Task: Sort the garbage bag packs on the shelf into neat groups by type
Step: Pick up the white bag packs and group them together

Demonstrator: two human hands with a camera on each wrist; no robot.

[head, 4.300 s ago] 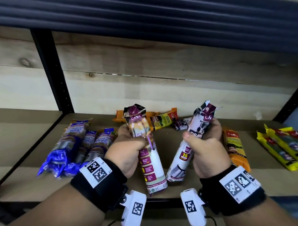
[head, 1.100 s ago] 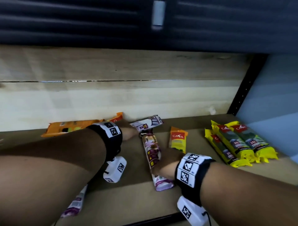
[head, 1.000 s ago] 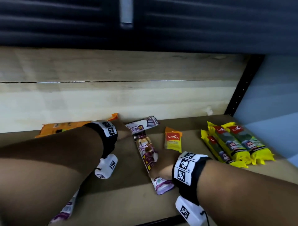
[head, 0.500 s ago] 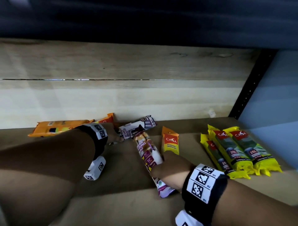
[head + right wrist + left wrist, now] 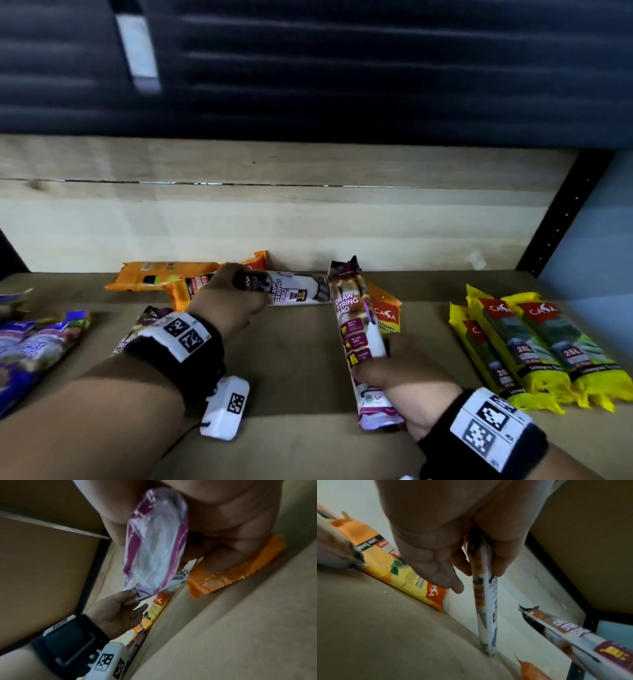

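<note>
My left hand point(image 5: 236, 294) grips one end of a white and purple drawstring pack point(image 5: 298, 291) near the back wall. In the left wrist view this pack point(image 5: 485, 601) stands on edge, its far end on the shelf board point(image 5: 291, 359). My right hand point(image 5: 390, 366) grips the lower part of a second drawstring pack point(image 5: 358, 329), whose top tilts up off the shelf; the right wrist view shows its purple-banded end point(image 5: 154, 547) in my fingers. A third drawstring pack point(image 5: 137, 329) lies half hidden under my left wrist.
Orange packs point(image 5: 157, 279) lie along the back wall, and one more orange pack point(image 5: 387, 313) sits behind the lifted pack. Three yellow packs point(image 5: 534, 346) lie side by side at the right. Blue packs point(image 5: 30, 346) lie at the left. A black upright point(image 5: 561, 219) bounds the right.
My right hand has raised its drawstring pack off the shelf and tilted it up. My left hand has closed on the white pack at the back. The view has swung left.
</note>
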